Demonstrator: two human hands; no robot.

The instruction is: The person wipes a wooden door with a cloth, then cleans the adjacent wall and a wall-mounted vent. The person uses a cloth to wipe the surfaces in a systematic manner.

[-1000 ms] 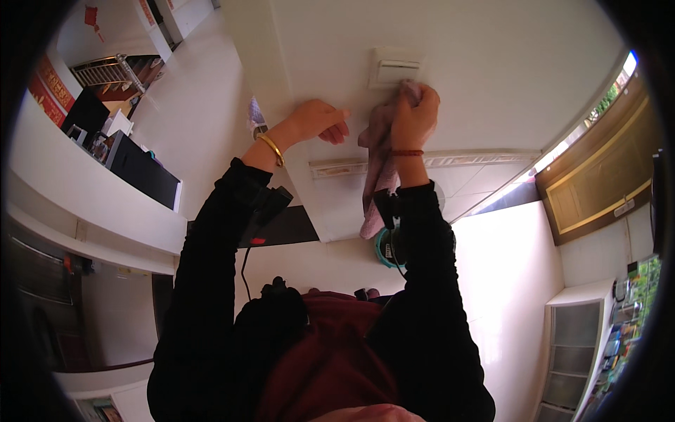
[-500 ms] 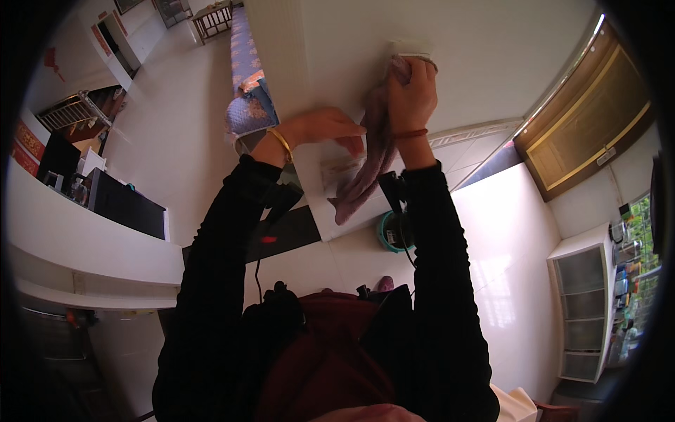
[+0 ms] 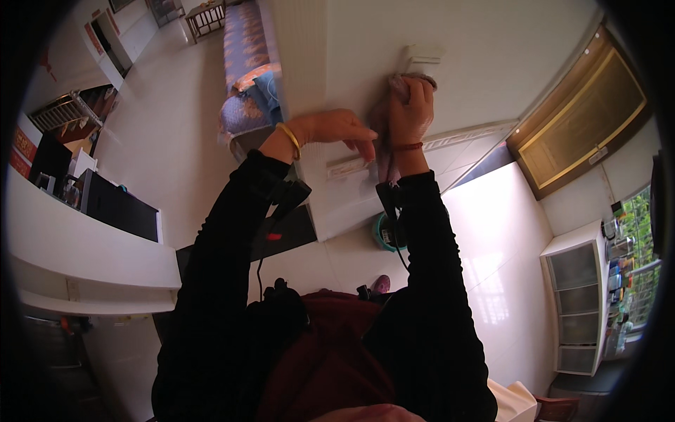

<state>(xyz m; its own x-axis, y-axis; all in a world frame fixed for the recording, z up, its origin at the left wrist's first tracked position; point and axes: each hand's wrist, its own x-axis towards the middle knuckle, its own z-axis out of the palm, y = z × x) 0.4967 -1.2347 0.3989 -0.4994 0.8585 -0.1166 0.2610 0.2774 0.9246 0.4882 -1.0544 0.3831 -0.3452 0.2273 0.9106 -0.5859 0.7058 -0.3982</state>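
My right hand [image 3: 412, 109] is closed round a mauve cloth [image 3: 380, 119] and presses its bunched upper part against the white wall [image 3: 351, 42]. Just above the knuckles, a small white wall fixture [image 3: 424, 56] stands out from that surface. The cloth's loose end hangs down beside my right wrist, partly hidden by the sleeve. Left of the cloth hovers my left hand [image 3: 330, 128], its fingers bent and apart, holding nothing. Whether its fingertips touch the cloth I cannot tell.
A teal bucket [image 3: 385, 232] stands on the floor below my hands. To the left are a bench with a patterned purple cover [image 3: 246, 42] and a dark mat [image 3: 285, 234]. A brown door [image 3: 580, 116] and a white cabinet [image 3: 576, 302] are on the right.
My right hand has slid down with the cloth, so the wall fixture now shows above it. The cloth's hanging end has swung toward my right forearm. My left hand stays beside it.
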